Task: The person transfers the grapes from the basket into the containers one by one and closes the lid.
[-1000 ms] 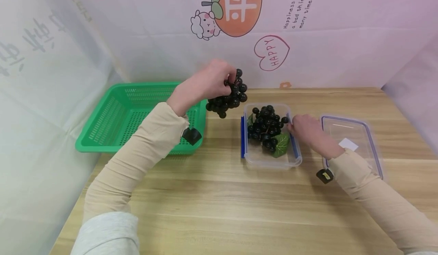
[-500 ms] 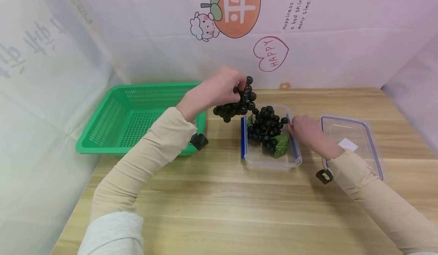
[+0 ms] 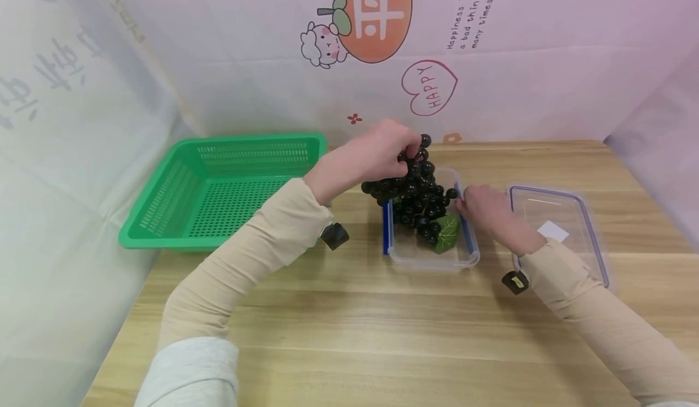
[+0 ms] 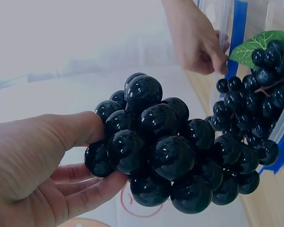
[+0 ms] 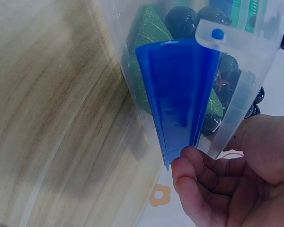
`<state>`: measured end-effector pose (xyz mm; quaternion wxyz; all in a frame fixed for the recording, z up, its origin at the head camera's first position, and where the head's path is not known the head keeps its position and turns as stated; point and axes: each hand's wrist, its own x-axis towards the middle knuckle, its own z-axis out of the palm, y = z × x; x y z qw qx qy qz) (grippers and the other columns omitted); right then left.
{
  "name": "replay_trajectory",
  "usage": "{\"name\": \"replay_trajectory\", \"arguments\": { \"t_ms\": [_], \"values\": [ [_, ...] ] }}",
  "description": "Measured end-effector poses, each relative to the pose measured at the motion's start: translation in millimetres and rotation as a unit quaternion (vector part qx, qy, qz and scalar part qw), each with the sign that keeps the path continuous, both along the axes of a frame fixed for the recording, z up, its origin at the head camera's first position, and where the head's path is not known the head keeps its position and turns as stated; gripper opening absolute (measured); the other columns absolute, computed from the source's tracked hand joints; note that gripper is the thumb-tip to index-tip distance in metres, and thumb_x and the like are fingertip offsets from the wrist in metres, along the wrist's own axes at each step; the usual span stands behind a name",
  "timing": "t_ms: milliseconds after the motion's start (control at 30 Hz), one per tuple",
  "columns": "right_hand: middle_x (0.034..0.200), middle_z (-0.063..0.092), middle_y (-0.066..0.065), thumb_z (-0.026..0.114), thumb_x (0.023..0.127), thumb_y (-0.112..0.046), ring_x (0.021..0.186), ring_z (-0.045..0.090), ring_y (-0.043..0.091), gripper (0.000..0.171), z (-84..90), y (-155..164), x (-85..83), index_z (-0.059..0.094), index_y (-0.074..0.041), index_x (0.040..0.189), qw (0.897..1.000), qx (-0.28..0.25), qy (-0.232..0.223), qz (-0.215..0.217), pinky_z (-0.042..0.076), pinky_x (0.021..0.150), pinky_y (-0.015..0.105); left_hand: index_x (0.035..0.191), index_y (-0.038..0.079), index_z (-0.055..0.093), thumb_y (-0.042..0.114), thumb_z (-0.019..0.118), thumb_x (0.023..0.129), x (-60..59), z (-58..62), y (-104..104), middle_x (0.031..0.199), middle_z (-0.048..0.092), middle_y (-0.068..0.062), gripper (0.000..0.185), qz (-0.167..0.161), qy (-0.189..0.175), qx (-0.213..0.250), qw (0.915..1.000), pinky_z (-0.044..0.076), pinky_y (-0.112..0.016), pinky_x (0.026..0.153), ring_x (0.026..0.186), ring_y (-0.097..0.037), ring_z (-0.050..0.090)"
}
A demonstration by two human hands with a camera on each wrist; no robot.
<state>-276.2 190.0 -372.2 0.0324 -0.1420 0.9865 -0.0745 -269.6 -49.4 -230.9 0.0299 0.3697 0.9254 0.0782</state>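
My left hand (image 3: 377, 152) pinches a bunch of shiny black grapes (image 4: 156, 146) between thumb and fingers, holding it over the left side of a clear plastic food container (image 3: 434, 264). Inside that container lies a second bunch of black grapes (image 3: 420, 210) with a green leaf (image 3: 448, 234). The held bunch overlaps the lying one in the head view. At the container's right side, my right hand (image 3: 488, 207) pinches the rim, its fingertips at the end of a blue side clasp (image 5: 177, 90).
A green perforated basket (image 3: 229, 204) stands at the left back of the wooden table (image 3: 349, 334). On the right lies the clear lid (image 3: 557, 207) with a blue seal and a white label. A printed white sheet (image 3: 246, 61) hangs behind.
My left hand has carried its bunch of grapes rightward and slightly down, from beside the basket to over the container. My right hand has stayed at the container's rim.
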Motion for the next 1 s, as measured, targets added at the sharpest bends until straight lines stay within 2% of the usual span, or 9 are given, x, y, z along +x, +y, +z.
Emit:
{"name": "replay_trajectory", "arguments": {
  "t_ms": [300, 733, 833, 1000],
  "values": [
    [0.056, 0.051, 0.009, 0.051, 0.093, -0.018, 0.048, 0.049, 0.02, 0.034, 0.5, 0, 1.0, 0.046, -0.006, 0.062, 1.0, -0.014, -0.007, 0.003, 0.039, 0.041, 0.027, 0.098, 0.01, 0.063, 0.005, 0.057, 0.083, 2.6, -8.9, 18, 0.103, 0.062, -0.003, 0.016, -0.014, 0.003, -0.006, 0.9999, 0.045, -0.029, 0.084, 0.097, -0.017, 0.051],
    [0.054, 0.045, 0.006, 0.048, 0.093, -0.019, 0.048, 0.045, 0.019, 0.037, 0.6, 2, 1.0, 0.042, -0.008, 0.059, 1.0, -0.019, 0.009, 0.005, 0.035, 0.041, 0.027, 0.096, 0.011, 0.061, 0.006, 0.055, 0.086, 6.8, -29.8, 37, 0.099, 0.055, -0.004, 0.013, -0.034, 0.003, -0.026, 0.9991, 0.043, -0.026, 0.076, 0.087, -0.016, 0.048],
    [0.054, 0.044, 0.006, 0.048, 0.095, -0.024, 0.048, 0.045, 0.02, 0.042, 0.2, 2, 0.6, 0.04, -0.009, 0.057, 1.0, -0.014, 0.008, 0.004, 0.034, 0.042, 0.028, 0.095, 0.011, 0.061, 0.006, 0.056, 0.086, 8.2, -35.1, 41, 0.098, 0.056, -0.004, 0.012, -0.038, 0.006, -0.027, 0.9989, 0.045, -0.026, 0.075, 0.086, -0.016, 0.05],
    [0.055, 0.048, 0.008, 0.048, 0.095, -0.022, 0.049, 0.047, 0.021, 0.04, -0.4, 2, 0.6, 0.045, -0.006, 0.059, 1.0, 0.003, 0.0, -0.002, 0.038, 0.043, 0.029, 0.096, 0.014, 0.06, 0.008, 0.058, 0.086, 12.2, -47.0, 50, 0.102, 0.054, -0.003, 0.012, -0.028, -0.015, -0.044, 0.9985, 0.047, -0.027, 0.07, 0.084, -0.016, 0.054]
  ]
}}
